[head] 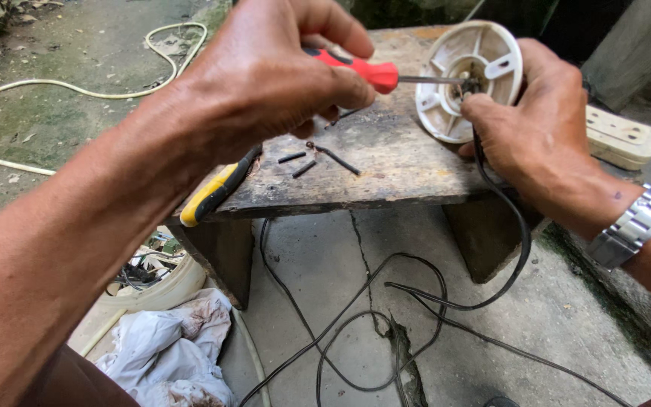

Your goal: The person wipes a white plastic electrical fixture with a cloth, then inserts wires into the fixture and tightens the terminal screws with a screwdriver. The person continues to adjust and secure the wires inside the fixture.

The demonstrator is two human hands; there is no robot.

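Observation:
My left hand grips a red-handled screwdriver, its shaft pointing right into the centre of a round white plastic fitting. My right hand holds that fitting tilted up on its edge on a worn wooden bench, fingers pinching at the hub where a black cable enters. The cable hangs off the bench and loops across the concrete floor. A metal watch is on my right wrist.
On the bench lie a yellow-and-black handled tool and a few short black wire pieces. A cream power strip sits behind the right hand. White rags, a white bucket and a pale hose lie on the ground at left.

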